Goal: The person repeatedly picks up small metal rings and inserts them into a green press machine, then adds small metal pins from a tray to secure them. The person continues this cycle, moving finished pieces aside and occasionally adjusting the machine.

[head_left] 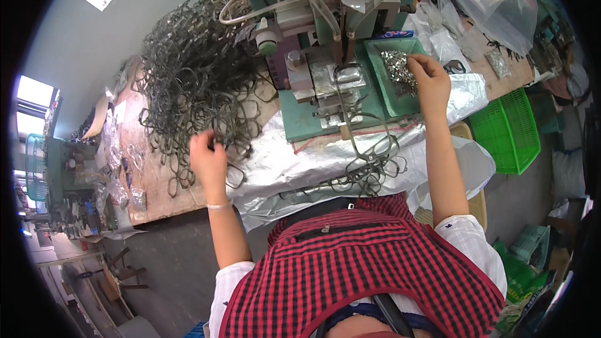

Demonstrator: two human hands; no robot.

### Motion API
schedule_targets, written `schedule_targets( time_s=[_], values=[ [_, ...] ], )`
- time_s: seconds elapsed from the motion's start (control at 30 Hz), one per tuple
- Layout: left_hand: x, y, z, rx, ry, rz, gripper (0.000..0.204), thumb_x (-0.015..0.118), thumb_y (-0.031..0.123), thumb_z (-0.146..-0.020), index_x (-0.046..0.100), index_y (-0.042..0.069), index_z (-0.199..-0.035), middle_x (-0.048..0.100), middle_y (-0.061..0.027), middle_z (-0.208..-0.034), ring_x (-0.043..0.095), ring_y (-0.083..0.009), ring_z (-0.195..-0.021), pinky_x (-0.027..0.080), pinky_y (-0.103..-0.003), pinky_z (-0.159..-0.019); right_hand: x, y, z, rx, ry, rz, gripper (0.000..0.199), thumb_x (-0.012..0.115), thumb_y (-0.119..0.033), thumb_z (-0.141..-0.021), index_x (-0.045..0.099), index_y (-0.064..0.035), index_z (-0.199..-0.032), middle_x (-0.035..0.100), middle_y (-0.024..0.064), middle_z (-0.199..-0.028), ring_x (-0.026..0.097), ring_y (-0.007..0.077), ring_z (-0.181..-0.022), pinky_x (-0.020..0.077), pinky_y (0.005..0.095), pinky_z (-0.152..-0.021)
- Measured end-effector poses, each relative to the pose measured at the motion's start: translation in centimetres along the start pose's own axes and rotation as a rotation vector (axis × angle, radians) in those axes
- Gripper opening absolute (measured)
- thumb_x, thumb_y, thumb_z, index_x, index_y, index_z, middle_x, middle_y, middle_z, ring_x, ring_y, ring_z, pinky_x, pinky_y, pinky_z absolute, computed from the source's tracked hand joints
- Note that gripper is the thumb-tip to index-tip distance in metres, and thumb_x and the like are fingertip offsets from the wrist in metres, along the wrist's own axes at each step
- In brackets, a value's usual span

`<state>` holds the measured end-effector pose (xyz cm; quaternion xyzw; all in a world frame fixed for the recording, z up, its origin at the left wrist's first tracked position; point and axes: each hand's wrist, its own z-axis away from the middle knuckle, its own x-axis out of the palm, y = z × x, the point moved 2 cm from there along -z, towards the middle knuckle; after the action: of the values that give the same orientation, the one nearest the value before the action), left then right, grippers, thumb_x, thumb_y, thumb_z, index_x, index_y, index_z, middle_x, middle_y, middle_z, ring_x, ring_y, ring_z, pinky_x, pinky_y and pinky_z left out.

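Note:
At the left, my left hand (pixel 208 158) hovers over the near side of a big tangled heap of dark wire eyeglass frames (pixel 194 56). Its fingers are loosely bent and apart, with no frame clearly in them. My right hand (pixel 431 81) is over a green tray (pixel 393 105) of small silver metal parts (pixel 397 66). Thumb and fingertips are pinched together there; whatever lies between them is too small to make out. Between my hands, one dark eyeglass frame (pixel 346 126) rests against the fixture (pixel 338 91) of a green bench machine (pixel 300 126).
Several more eyeglass frames (pixel 369 175) lie on silver sheeting (pixel 266 172) along the table's front edge. A green plastic basket (pixel 506 131) stands at the right. Clear plastic bags (pixel 494 6) are at the far right. Hoses (pixel 266 9) and the machine's head overhang the fixture.

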<state>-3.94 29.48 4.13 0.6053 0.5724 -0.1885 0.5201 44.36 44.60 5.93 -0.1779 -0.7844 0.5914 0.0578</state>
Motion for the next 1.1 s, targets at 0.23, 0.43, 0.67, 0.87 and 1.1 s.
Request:
schedule_targets(
  time_s=[0.23,0.43,0.67,0.87,1.1],
  values=[
    [-2.7,5.5,-3.2,0.132,0.237,0.351,0.025,0.067,0.0,-0.091,0.071,0.002,-0.116,0.067,-0.0084,-0.102,0.064,-0.0197,-0.092,0.051,-0.032,-0.084,-7.4,-0.5,4.3,0.021,0.063,0.218,0.016,0.074,-0.007,-0.089,0.075,-0.0002,-0.104,0.073,0.0007,-0.089,0.064,0.0064,-0.082,0.0496,0.0232,-0.076],
    [-4.0,10.8,-1.7,-0.13,0.062,1.106,0.023,0.054,0.013,-0.108,0.066,-0.002,-0.121,0.072,-0.0065,-0.09,0.062,-0.0088,-0.072,0.048,-0.02,-0.061,-2.8,-7.6,6.5,-0.04,-0.239,0.061,0.016,0.073,-0.006,-0.087,0.075,0.0005,-0.102,0.074,0.0042,-0.096,0.066,0.0115,-0.087,0.0512,0.0269,-0.081],
    [1.0,13.7,-1.0,-0.273,-0.081,1.333,0.02,0.055,0.02,-0.108,0.065,0.003,-0.113,0.067,-0.0027,-0.081,0.056,-0.0077,-0.061,0.041,-0.02,-0.056,7.0,-10.1,1.6,-0.033,-0.364,-0.252,0.039,0.077,-0.009,-0.081,0.062,0.0006,-0.116,0.07,0.0037,-0.09,0.065,0.0128,-0.086,0.0508,0.029,-0.083],
    [1.6,13.1,-1.1,-0.254,-0.059,1.351,0.02,0.053,0.019,-0.109,0.062,0.002,-0.115,0.068,-0.0047,-0.083,0.058,-0.0087,-0.066,0.042,-0.021,-0.058,7.1,-10.1,3.0,-0.065,-0.297,-0.149,0.049,0.078,-0.008,-0.079,0.058,0.0,-0.123,0.071,0.0033,-0.086,0.063,0.0102,-0.085,0.0484,0.027,-0.085],
    [-6.0,23.5,-7.5,0.395,0.118,1.02,0.02,0.057,0.002,-0.105,0.06,-0.003,-0.123,0.073,-0.0092,-0.097,0.068,-0.0114,-0.086,0.052,-0.024,-0.074,8.5,-11.4,3.4,0.001,-0.339,-0.385,0.057,0.079,-0.005,-0.079,0.056,0.0012,-0.131,0.073,0.0033,-0.087,0.064,0.0096,-0.087,0.0489,0.0279,-0.088]
  ],
)
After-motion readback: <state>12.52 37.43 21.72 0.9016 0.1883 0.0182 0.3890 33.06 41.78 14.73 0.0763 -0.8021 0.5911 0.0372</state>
